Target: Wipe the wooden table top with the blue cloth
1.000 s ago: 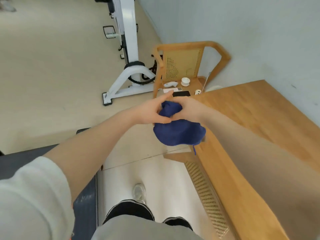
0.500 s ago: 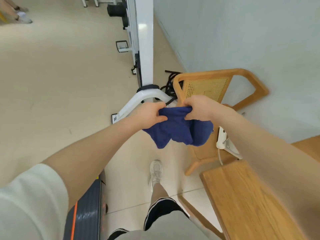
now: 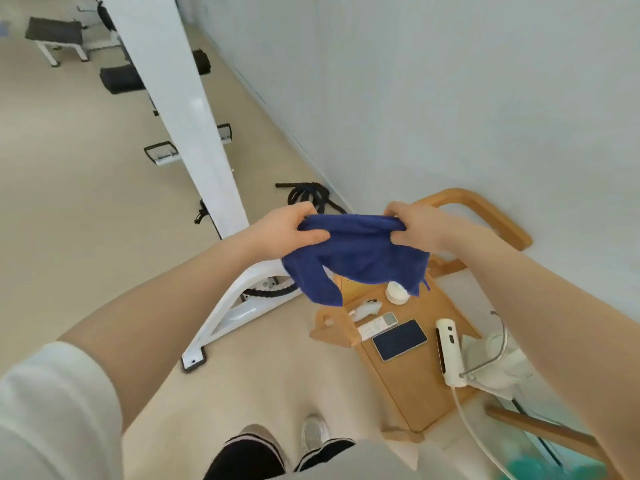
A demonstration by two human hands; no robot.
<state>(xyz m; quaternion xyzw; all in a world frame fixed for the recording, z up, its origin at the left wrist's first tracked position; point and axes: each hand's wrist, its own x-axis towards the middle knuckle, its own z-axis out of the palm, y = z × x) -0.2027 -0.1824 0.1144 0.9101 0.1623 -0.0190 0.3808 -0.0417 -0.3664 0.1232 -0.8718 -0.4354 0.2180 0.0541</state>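
Observation:
The blue cloth [image 3: 356, 256] hangs in the air in front of me, stretched between both hands above a wooden chair. My left hand [image 3: 287, 230] grips its left top edge with curled fingers. My right hand [image 3: 415, 228] grips the right top edge. The cloth's lower part droops in loose folds. Of the wooden table only a sliver of an edge [image 3: 540, 427] shows at the lower right, below my right forearm.
A wooden chair [image 3: 408, 372] by the wall carries a phone [image 3: 399, 339], a remote [image 3: 377, 325], a white round lid [image 3: 396, 292] and a white handheld device [image 3: 448, 351]. A white exercise machine frame [image 3: 194, 133] and a black rope [image 3: 308, 195] stand left.
The view has swung away from the table toward the chair and wall. My hands have moved apart, spreading the bunched cloth wider between them.

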